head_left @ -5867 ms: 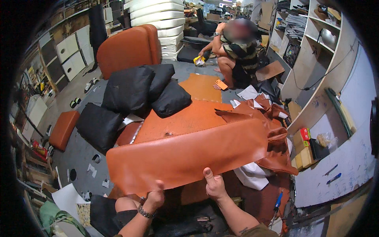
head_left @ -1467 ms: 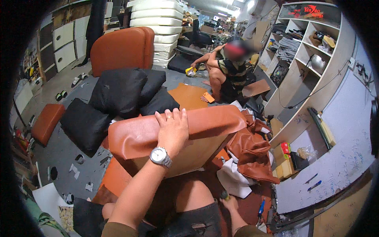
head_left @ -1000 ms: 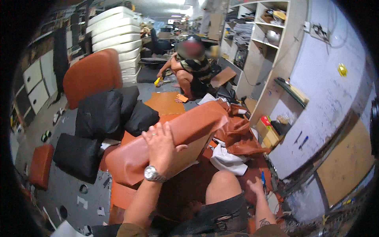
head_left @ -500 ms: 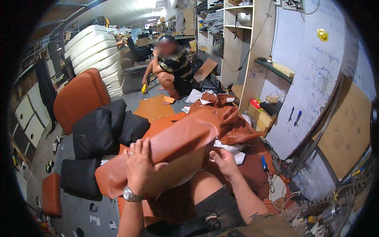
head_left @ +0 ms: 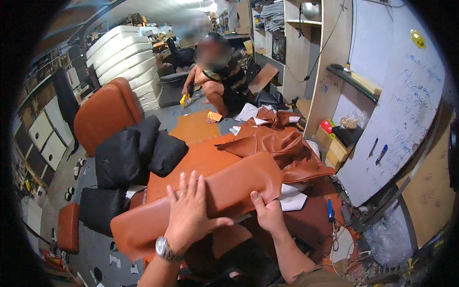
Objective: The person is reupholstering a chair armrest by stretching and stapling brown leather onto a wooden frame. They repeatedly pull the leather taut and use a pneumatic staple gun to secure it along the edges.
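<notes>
Head view: the brown-orange, rectangular, leather-like panel [head_left: 245, 181], near the crumpled brown leather-like material [head_left: 287, 147], now hides its tan underside. The left hand [head_left: 189, 217] lies flat, fingers wide; the right hand [head_left: 270, 216] now grips the corner, apparently steadying it.

Silver watch [head_left: 162, 247] on left wrist, finger ring [head_left: 181, 194], brownish sleeve [head_left: 326, 277], dark right-forearm tattoo [head_left: 300, 275]

The brown padded panel [head_left: 235, 192] has been tilted, turning its tan underside from view, and the right hand [head_left: 271, 217], previously lowered away from it, now grips its lower right edge.
</notes>
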The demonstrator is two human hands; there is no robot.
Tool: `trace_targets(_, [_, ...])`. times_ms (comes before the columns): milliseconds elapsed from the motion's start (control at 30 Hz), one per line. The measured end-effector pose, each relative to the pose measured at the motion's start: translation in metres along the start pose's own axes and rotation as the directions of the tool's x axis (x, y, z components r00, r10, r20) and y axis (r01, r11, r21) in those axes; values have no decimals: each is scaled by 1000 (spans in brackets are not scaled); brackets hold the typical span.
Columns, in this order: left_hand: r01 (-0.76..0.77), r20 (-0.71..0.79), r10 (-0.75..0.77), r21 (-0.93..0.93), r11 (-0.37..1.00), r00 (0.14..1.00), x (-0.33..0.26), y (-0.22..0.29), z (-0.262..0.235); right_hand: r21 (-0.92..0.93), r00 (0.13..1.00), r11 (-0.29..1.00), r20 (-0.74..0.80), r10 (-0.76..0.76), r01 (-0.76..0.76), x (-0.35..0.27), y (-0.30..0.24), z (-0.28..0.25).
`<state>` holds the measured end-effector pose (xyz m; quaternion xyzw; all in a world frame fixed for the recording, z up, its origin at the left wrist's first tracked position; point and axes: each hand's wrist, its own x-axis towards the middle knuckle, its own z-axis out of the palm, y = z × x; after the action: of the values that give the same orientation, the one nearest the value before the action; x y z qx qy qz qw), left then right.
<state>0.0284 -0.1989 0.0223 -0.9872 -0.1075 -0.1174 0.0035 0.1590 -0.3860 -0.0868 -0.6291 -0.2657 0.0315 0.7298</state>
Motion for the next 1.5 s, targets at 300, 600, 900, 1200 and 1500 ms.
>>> trace_targets(300, [-97,23,101,-134,986,995,80,29,29,159,982,979,157,104,-129,-9,22,-29])
trace_targets(600, [-42,121,50,-64,997,991,73,33,17,300,990,952,140,16,-58,-22,47,-18])
trace_targets(900, [-57,13,57,-48,997,998,85,25,29,200,997,979,56,-59,47,-3,55,-3])
trace_targets(1200, [99,197,-76,-114,988,978,106,34,18,182,999,982,-4,50,-48,-1,34,1])
trace_targets(1500, [-11,74,25,-176,984,997,143,66,42,250,962,957,-188,196,-146,-11,8,-14])
